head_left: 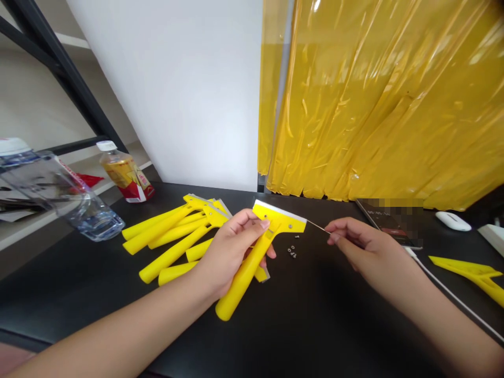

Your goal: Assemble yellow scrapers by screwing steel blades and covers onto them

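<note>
My left hand (230, 244) is closed around a yellow scraper (241, 286), its thumb pressed on the neck below the wide head. A pale metal edge runs along the top of that head, and a screw shows near its right end. Pinched in the fingers of my right hand (362, 241) is a thin metal piece (318, 226), like a slim rod or strip seen edge-on. Its far end meets or lies just beside the right corner of the scraper head. Several small screws and nuts (292, 253) lie on the black table under the head.
Several more yellow scrapers (165, 226) lie piled on the left, partly behind my left forearm. Beyond them stand a juice bottle (128, 176) and a clear plastic bottle (92, 215). On the right are a phone (394, 228), white cable (444, 286), white case (452, 221) and yellow plastic part (468, 268).
</note>
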{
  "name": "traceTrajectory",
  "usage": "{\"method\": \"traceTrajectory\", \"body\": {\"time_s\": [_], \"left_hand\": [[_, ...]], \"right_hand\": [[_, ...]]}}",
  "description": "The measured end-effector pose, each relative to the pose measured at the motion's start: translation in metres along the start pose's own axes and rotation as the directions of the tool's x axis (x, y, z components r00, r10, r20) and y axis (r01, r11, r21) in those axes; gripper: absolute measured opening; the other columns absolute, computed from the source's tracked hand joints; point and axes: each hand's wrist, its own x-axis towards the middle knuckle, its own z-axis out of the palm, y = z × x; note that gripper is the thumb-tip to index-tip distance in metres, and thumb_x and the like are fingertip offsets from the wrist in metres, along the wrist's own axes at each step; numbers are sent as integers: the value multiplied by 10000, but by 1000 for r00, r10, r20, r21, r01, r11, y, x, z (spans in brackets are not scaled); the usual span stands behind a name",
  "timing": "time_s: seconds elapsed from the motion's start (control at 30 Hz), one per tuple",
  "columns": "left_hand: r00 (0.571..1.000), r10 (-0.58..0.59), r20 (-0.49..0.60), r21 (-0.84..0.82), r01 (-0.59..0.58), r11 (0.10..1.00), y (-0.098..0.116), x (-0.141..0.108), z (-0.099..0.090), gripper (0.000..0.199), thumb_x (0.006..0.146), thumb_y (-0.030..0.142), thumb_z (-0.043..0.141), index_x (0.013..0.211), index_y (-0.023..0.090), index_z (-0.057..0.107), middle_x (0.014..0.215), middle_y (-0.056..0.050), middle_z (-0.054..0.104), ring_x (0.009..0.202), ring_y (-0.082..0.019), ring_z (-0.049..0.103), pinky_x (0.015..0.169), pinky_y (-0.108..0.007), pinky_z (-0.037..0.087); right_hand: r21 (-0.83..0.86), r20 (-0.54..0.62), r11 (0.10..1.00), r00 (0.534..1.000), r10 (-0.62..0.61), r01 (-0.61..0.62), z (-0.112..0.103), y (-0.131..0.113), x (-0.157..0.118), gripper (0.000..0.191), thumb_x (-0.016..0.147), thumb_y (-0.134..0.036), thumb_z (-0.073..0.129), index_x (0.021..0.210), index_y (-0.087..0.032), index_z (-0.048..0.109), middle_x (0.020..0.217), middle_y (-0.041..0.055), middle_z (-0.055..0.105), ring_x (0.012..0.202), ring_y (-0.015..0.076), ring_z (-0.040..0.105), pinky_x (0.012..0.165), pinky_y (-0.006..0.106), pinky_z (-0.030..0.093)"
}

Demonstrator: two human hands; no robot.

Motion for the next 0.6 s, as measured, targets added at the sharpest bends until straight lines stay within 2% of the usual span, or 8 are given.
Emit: {"method": "traceTrajectory", "body": {"time_s": [0.07, 0.2, 0.23, 0.3, 0.37, 0.43, 0.53, 0.6], "left_hand": [[1000, 0, -11, 5, 1, 1000, 0, 0, 1, 238, 987, 436, 648, 922, 235, 538, 691, -38, 720, 585, -165, 637, 546, -260, 532], [1000, 3, -15, 7, -3, 1000, 1, -1, 2, 230, 989, 428, 644, 920, 232, 545, 681, -33, 717, 557, -157, 622, 541, -257, 527], [1000, 3, -15, 7, -3, 1000, 1, -1, 2, 227, 988, 425, 646, 921, 232, 547, 678, -33, 716, 558, -157, 623, 543, -258, 528], [1000, 2, -16, 9, -2, 1000, 1, -1, 2, 227, 983, 425, 651, 922, 230, 551, 676, -33, 713, 565, -160, 627, 547, -260, 531], [1000, 3, -18, 11, -3, 1000, 1, -2, 2, 231, 979, 429, 655, 923, 229, 554, 675, -31, 709, 570, -164, 631, 549, -264, 534], [1000, 8, -20, 11, -8, 1000, 2, -1, 3, 230, 976, 425, 659, 922, 227, 556, 675, -25, 702, 576, -163, 635, 552, -263, 536], [999, 18, -28, 11, -18, 1000, 2, -1, 4, 220, 973, 408, 667, 921, 224, 559, 679, -15, 691, 576, -156, 638, 553, -256, 534], [999, 22, -36, 16, -21, 1000, 3, -1, 4, 219, 976, 404, 663, 917, 222, 558, 675, -13, 687, 564, -152, 632, 549, -253, 530]], "right_hand": [[-13, 48, 1000, 998, 28, -27, -4, 2, 2, 233, 914, -458, 651, 1061, -290, 721, 857, 16, 725, 665, 175, 599, 563, 295, 435], [133, 175, 989, 984, 45, -69, -6, 1, 1, 342, 899, -427, 688, 1224, -319, 705, 1139, 33, 738, 964, 225, 669, 755, 321, 518], [167, 186, 983, 982, 38, -70, -6, -1, 0, 387, 899, -423, 691, 1275, -332, 692, 1205, 35, 723, 997, 227, 665, 783, 326, 525], [203, 169, 977, 985, 30, -65, -5, -4, -2, 440, 910, -452, 682, 1335, -337, 674, 1249, 46, 701, 897, 201, 657, 745, 325, 529], [212, 138, 975, 990, 32, -61, -3, -8, -4, 452, 934, -518, 651, 1343, -328, 671, 1167, 52, 704, 709, 154, 599, 633, 310, 503], [215, 137, 975, 990, 30, -59, -2, -11, -6, 452, 960, -582, 602, 1321, -315, 662, 966, 30, 687, 588, 131, 518, 531, 292, 442], [224, 156, 971, 987, 49, -84, -2, -14, -7, 378, 971, -607, 586, 1171, -293, 649, 720, -31, 557, 527, 126, 446, 465, 265, 345], [271, 162, 956, 984, 67, -110, -3, -15, -7, 322, 957, -571, 640, 1092, -279, 641, 701, -45, 534, 538, 119, 456, 497, 266, 369]]}}
